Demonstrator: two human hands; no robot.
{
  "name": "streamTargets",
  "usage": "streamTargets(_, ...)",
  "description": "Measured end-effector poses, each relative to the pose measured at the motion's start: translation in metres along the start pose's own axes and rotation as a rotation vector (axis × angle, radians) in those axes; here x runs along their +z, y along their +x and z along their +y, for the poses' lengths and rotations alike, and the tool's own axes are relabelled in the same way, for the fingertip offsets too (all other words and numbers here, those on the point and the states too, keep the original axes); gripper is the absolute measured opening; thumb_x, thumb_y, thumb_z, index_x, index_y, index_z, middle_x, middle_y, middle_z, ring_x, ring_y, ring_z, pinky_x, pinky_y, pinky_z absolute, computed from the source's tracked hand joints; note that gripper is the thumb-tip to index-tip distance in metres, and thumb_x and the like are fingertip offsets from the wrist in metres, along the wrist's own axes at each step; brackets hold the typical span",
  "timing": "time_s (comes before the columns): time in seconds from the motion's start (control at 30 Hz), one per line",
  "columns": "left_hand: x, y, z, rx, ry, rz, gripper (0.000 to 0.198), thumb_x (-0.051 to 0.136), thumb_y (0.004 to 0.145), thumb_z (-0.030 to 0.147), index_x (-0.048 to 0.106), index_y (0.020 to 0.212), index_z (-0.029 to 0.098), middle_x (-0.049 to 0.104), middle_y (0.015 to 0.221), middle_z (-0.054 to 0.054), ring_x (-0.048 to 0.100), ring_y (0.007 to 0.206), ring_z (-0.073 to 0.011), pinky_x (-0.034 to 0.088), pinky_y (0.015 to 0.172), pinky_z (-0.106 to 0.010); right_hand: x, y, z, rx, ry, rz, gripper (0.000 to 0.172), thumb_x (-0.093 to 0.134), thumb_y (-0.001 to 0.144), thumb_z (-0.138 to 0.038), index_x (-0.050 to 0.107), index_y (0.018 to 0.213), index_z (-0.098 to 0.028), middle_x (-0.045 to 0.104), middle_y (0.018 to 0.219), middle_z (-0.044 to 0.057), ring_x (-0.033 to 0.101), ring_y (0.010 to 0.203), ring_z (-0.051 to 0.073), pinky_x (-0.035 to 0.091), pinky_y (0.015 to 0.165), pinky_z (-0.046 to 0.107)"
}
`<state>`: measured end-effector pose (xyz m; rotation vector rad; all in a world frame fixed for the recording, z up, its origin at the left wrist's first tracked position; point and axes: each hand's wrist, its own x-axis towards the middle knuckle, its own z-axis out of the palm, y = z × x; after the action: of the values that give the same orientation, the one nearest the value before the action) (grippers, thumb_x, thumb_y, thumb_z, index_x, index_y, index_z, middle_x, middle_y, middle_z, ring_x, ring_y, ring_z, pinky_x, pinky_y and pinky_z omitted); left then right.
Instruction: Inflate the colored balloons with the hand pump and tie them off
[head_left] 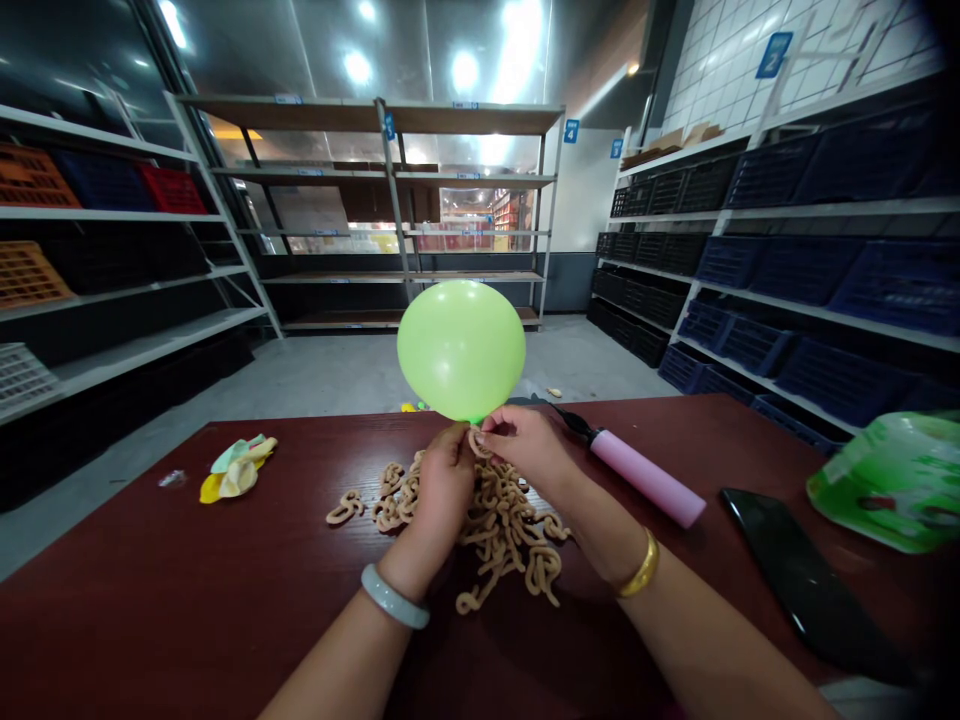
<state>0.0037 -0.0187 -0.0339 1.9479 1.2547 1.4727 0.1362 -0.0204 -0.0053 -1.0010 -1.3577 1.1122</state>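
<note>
A blown-up light green balloon (461,350) stands upright over the far edge of the table, its neck pointing down between my two hands. My left hand (444,475) is closed, with thumb and forefinger pinched at the balloon's neck. Just to the right, my right hand (525,445) pinches a curled tan cord (478,441) right under the balloon. How the cord lies around the neck is partly hidden by my fingers. Beneath both hands lies a loose pile of tan curly cords (510,520).
Flat balloons (238,468) lie at left on the dark red table (247,610), near a small clear plastic scrap (172,479). On the right are a pink hand pump (649,478), a black phone (806,575) and a green packet (892,485). Shelves (465,180) with crates stand behind.
</note>
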Motion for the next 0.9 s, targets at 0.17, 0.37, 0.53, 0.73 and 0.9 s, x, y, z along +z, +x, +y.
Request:
streamTargets(0.17,-0.0010,-0.0004,0.0018,0.018,0.026,0.022,0.020,0.047,0.090,0.025,0.062,0.079,0.017,0.065,0.078,-0.005,0.057,0.073,-0.0178,0.040,0.068,-0.027,0.0012,-0.0003,0.0001,-0.059,0.045,0.006,0.021,0.074,0.066,-0.030,0.057,0.074,-0.020,0.058,0.064,-0.004,0.053,0.053,0.011,0.046,0.050,0.024)
streamTargets(0.37,-0.0029,-0.0003,0.0051,0.022,-0.016,-0.008,0.021,0.045,0.091,0.025,0.063,0.084,0.016,0.066,0.079,-0.004,0.056,0.073,-0.0169,0.041,0.069,-0.026,-0.0021,0.0013,-0.0019,-0.005,0.035,0.016,0.018,0.074,0.064,-0.027,0.061,0.073,-0.018,0.060,0.066,-0.002,0.055,0.056,0.012,0.048,0.051,0.024)
streamTargets(0.53,-0.0033,-0.0006,0.0062,-0.014,-0.016,0.000,0.022,0.047,0.090,0.028,0.065,0.084,0.017,0.065,0.078,-0.004,0.057,0.074,-0.0176,0.040,0.068,-0.026,-0.0029,0.0014,-0.0019,-0.021,-0.073,0.023,0.009,0.068,0.069,-0.024,0.062,0.071,-0.018,0.060,0.062,-0.002,0.054,0.052,0.012,0.046,0.051,0.024)
streamTargets(0.73,-0.0020,-0.0007,0.0095,-0.111,-0.182,-0.004,0.024,0.048,0.089,0.032,0.064,0.079,0.017,0.062,0.071,-0.002,0.053,0.068,-0.0159,0.038,0.062,-0.024,-0.0003,-0.0023,-0.0040,-0.250,-0.347,0.098,0.007,0.063,0.076,-0.023,0.058,0.073,-0.020,0.061,0.071,-0.001,0.057,0.065,0.015,0.046,0.061,0.026)
streamTargets(0.9,-0.0019,-0.0010,0.0065,-0.145,-0.202,0.013,0.020,0.050,0.087,0.029,0.064,0.079,0.017,0.060,0.069,0.000,0.051,0.065,-0.0142,0.037,0.061,-0.024,-0.0007,-0.0048,-0.0043,-0.515,-0.573,0.121,0.008,0.060,0.080,-0.016,0.057,0.075,-0.021,0.062,0.081,0.002,0.056,0.080,0.017,0.043,0.075,0.029)
